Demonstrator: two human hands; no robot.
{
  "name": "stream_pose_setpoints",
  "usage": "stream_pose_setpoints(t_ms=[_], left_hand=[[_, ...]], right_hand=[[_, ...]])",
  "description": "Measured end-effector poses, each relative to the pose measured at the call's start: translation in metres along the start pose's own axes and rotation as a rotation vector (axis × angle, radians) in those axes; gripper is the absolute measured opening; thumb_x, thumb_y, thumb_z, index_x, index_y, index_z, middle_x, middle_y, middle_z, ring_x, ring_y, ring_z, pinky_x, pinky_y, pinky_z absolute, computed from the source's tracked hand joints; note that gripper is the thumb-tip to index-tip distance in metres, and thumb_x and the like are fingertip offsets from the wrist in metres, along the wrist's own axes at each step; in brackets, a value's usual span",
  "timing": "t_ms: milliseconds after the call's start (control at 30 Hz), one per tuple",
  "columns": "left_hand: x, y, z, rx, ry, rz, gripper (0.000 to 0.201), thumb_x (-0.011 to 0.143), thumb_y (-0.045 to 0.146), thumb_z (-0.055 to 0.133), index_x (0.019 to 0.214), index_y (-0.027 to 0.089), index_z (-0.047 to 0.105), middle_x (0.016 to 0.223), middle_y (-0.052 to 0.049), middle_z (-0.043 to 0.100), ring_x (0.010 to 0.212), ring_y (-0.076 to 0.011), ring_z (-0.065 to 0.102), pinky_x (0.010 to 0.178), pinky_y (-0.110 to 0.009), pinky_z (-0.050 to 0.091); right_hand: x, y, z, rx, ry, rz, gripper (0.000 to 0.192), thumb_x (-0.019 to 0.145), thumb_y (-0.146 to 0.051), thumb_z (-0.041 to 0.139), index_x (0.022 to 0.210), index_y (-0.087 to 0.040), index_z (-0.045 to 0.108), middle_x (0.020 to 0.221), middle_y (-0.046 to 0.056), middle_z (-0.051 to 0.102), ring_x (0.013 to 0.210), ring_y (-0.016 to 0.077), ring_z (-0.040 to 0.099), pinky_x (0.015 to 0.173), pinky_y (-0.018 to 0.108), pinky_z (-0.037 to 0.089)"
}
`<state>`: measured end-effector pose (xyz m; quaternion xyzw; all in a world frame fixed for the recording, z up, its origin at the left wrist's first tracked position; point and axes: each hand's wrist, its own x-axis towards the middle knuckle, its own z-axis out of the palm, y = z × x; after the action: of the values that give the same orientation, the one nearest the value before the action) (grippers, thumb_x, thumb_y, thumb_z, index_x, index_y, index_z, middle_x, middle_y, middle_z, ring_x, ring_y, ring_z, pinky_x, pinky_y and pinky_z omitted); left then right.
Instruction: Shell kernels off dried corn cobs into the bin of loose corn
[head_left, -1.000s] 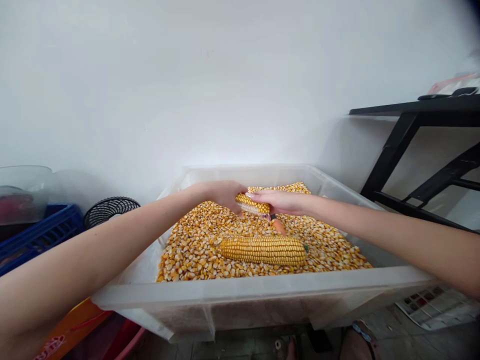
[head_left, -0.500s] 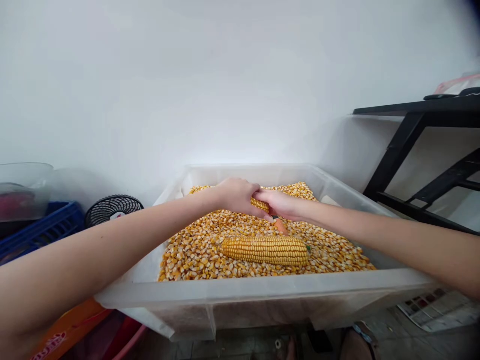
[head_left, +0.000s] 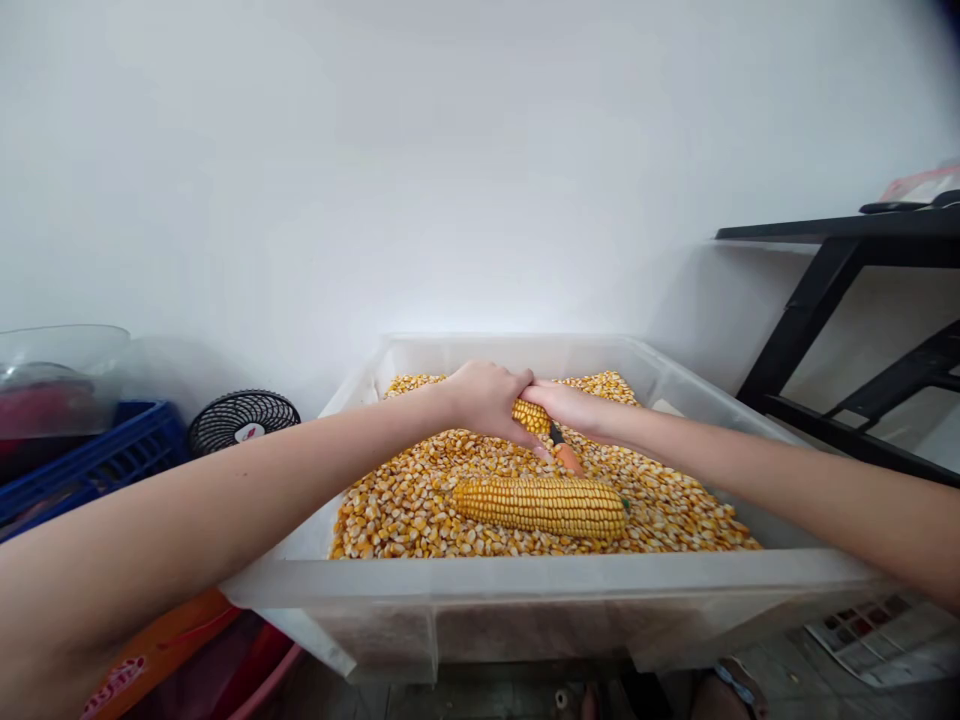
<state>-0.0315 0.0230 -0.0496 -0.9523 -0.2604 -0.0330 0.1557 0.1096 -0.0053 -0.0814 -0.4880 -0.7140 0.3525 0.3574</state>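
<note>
Both of my hands are wrapped round one corn cob (head_left: 531, 416) above the loose kernels (head_left: 405, 510). My left hand (head_left: 491, 400) closes on it from the left, and my right hand (head_left: 566, 404) grips it from the right; the fingers of the two hands meet at its top. Most of that cob is hidden by the hands. A tool with an orange handle (head_left: 568, 459) and a dark part lies in the kernels just below my right hand. Nearer to me, a second, whole corn cob (head_left: 540, 507) rests lengthwise on the kernels.
A translucent plastic bin (head_left: 525, 580) holds the kernels, against a white wall. On the left are a round black fan grille (head_left: 244, 418), a blue crate (head_left: 142, 445) and an orange packet (head_left: 161, 650). A black-framed table (head_left: 810, 300) stands at the right.
My hands have shifted slightly, and more of the held cob's kernels and of the tool's dark part now show. The whole view has moved a little; the other cob lies as before.
</note>
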Motion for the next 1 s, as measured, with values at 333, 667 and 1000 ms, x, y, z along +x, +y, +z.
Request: stream_pose_setpoints(t_ms=[333, 667, 1000], left_hand=[[0.001, 0.0, -0.007, -0.021, 0.001, -0.027, 0.073, 0.059, 0.078, 0.034, 0.095, 0.018, 0.055, 0.075, -0.008, 0.063, 0.069, -0.0227, 0.058, 0.059, -0.031, 0.039], [0.002, -0.001, -0.005, 0.029, -0.003, -0.045, 0.068, 0.057, 0.073, 0.045, 0.099, 0.02, 0.051, 0.079, -0.007, 0.064, 0.07, -0.023, 0.058, 0.058, -0.031, 0.039], [-0.001, -0.013, -0.004, -0.215, -0.035, 0.082, 0.067, 0.067, 0.072, 0.036, 0.107, 0.019, 0.046, 0.081, -0.006, 0.061, 0.07, -0.0181, 0.055, 0.058, -0.027, 0.037]], right_hand=[[0.003, 0.001, 0.0, 0.317, -0.068, 0.126, 0.035, 0.074, -0.028, 0.044, 0.105, -0.016, 0.057, 0.105, 0.004, 0.061, 0.096, 0.0186, 0.052, 0.08, 0.029, 0.043], [0.004, 0.002, 0.003, 0.236, -0.025, 0.133, 0.036, 0.075, -0.031, 0.044, 0.106, -0.02, 0.055, 0.11, 0.002, 0.058, 0.103, 0.0191, 0.048, 0.08, 0.03, 0.043], [0.004, 0.006, -0.01, 0.318, -0.172, 0.116, 0.031, 0.08, -0.028, 0.041, 0.107, -0.019, 0.053, 0.105, 0.005, 0.059, 0.09, 0.0175, 0.054, 0.078, 0.032, 0.046]])
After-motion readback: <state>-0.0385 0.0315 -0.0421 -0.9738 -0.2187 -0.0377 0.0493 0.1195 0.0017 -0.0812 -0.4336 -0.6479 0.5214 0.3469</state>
